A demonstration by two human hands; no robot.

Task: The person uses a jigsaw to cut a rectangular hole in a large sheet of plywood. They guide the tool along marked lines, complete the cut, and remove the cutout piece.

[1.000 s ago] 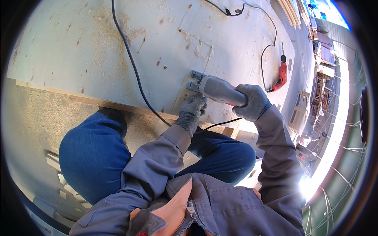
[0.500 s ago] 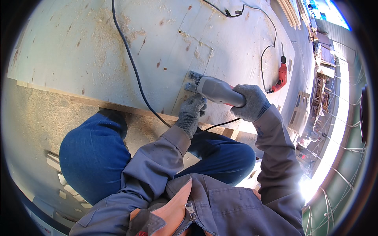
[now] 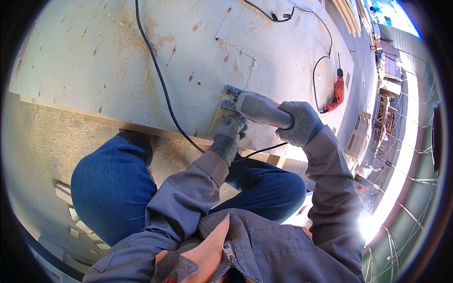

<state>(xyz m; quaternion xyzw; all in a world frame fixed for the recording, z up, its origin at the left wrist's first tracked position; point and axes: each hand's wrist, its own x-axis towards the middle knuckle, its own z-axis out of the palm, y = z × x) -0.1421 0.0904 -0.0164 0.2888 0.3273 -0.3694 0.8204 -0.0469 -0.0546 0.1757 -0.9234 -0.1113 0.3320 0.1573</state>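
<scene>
A grey jigsaw (image 3: 260, 108) with a metal base sits on the pale wooden board (image 3: 127, 85). My right hand (image 3: 303, 123), in a grey knit glove, is wrapped round the rear of its body. Close beside the base, my gloved left hand (image 3: 230, 132) rests at the board with curled fingers; whatever they may hold is hidden. A thin straight line runs along the board at the jigsaw's base, and sawdust lies around a cut outline farther off. The blade is not visible.
A black cable (image 3: 159, 75) crosses the board on the left. To the right lies a red drill (image 3: 338, 94) with its own cord. Wood strips (image 3: 346, 16) are stacked at the far right. My bent knees (image 3: 113, 188) are under the near edge, with wood offcuts (image 3: 85, 227) on the floor.
</scene>
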